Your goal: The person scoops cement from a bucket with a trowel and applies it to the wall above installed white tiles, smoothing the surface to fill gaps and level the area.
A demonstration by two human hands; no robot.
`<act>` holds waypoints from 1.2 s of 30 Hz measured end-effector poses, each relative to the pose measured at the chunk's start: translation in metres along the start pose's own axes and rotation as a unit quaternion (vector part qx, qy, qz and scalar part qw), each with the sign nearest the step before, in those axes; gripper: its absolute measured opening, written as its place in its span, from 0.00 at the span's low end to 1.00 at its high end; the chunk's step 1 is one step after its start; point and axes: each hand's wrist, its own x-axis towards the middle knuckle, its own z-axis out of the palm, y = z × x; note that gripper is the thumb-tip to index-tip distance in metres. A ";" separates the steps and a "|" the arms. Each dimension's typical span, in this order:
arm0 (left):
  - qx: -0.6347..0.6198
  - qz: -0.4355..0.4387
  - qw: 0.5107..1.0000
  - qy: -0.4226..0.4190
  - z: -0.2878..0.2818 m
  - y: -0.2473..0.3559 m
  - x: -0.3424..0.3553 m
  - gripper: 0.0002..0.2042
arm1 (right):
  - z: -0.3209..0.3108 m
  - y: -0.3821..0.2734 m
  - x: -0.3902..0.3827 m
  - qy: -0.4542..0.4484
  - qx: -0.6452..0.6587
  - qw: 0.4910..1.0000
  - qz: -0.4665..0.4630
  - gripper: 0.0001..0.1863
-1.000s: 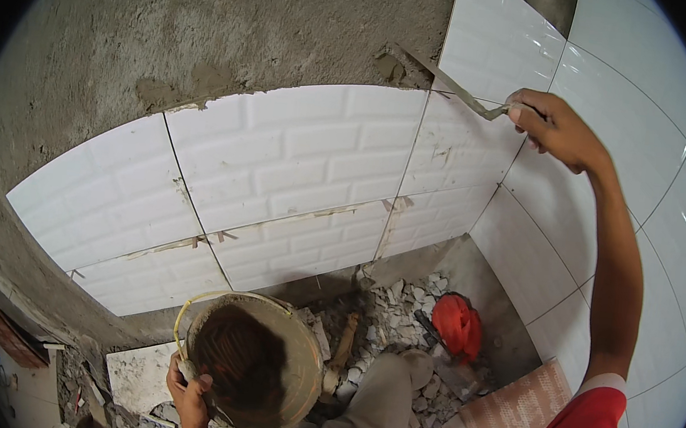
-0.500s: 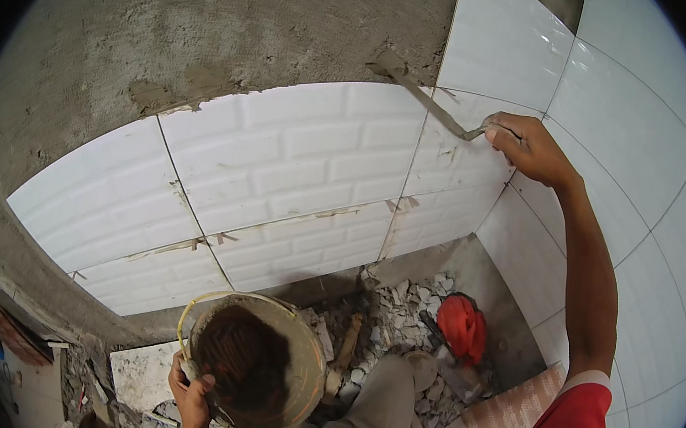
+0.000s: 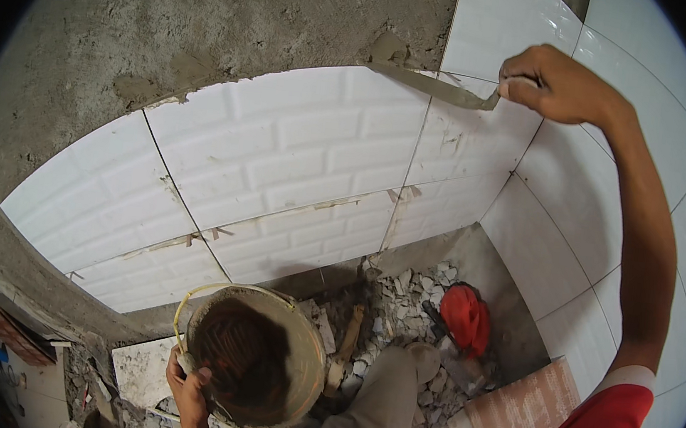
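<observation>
The trowel (image 3: 440, 89) is gripped in the curled right hand (image 3: 559, 85), its blade held at the upper edge of the white tiles (image 3: 301, 134), below grey cement (image 3: 247, 16). The bucket (image 3: 307, 361) is clasped at its left rim by the left hand (image 3: 189, 392).

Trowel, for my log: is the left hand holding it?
No, the right hand holds the trowel; the left hand holds the bucket.

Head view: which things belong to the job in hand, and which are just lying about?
Likely part of the job:
trowel, in the right hand
bucket, with the left hand at its rim
white wall tiles

Apparently lying about:
rubble
red bundle
reddish patterned panel
</observation>
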 end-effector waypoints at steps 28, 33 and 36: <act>-0.006 0.037 0.999 -0.015 -0.003 0.002 -0.014 0.27 | 0.181 -0.041 -0.025 0.386 0.008 0.904 0.185 0.18; -0.004 0.006 1.000 0.008 -0.003 0.007 -0.015 0.25 | 0.194 -0.037 -0.022 0.351 0.026 0.915 0.196 0.17; -0.003 0.007 1.000 0.014 -0.004 0.007 -0.016 0.25 | 0.199 -0.037 -0.026 0.343 0.030 0.919 0.195 0.17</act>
